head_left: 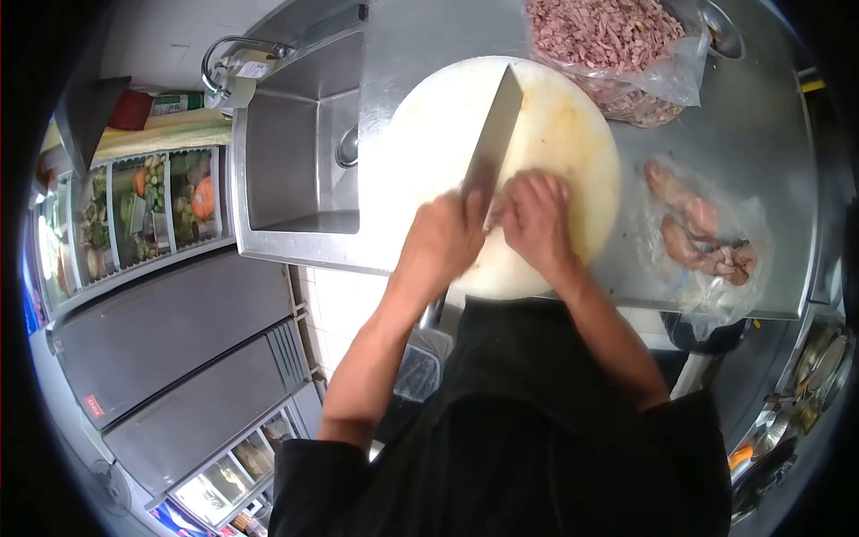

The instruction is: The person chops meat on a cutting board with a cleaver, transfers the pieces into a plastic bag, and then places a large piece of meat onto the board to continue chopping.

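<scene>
My left hand is closed around the handle of a large knife, whose broad blade points up and slightly right over a round white cutting board. Close beside it, my right hand rests on the board with fingers curled in. A small pinkish bit shows between the two hands, too small to name, and what lies under my right fingers is hidden. Yellowish stains mark the board's right half.
A plastic bag of chopped pink meat lies behind the board, near a metal bowl. Larger meat pieces sit on clear plastic at the right. At left are a sink, a faucet and vegetable trays.
</scene>
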`<state>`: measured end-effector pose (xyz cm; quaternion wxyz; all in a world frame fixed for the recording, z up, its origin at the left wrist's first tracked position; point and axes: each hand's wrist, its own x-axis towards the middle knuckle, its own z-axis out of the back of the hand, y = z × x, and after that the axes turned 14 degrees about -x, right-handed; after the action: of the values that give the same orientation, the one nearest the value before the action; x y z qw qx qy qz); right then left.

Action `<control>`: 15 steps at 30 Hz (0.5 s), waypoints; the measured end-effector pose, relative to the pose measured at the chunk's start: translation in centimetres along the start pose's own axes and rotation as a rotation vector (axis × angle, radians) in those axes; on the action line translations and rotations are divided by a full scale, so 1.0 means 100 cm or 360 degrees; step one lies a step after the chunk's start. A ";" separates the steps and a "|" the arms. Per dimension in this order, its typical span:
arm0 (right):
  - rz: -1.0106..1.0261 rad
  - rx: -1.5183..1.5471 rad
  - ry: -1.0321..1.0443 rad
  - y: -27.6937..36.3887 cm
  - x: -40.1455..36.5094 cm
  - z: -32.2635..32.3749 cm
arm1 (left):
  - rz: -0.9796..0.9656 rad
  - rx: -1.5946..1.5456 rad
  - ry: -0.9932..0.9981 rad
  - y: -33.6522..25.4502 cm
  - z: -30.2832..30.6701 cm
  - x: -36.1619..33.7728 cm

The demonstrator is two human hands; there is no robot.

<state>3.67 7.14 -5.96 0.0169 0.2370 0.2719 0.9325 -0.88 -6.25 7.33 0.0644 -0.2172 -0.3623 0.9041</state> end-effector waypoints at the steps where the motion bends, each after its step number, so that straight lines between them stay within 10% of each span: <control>1: 0.0001 0.0011 -0.0008 0.001 0.001 0.001 | 0.0126 0.0022 0.0018 0.001 0.001 -0.016; 15: 0.0015 -0.0056 0.0030 -0.001 0.008 -0.003 | -0.0004 0.0037 -0.0180 0.046 -0.031 -0.041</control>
<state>2.83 7.15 -5.90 0.0140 0.2291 0.2545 0.9394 4.36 -8.76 3.56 0.0475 -0.1646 -0.3551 0.9190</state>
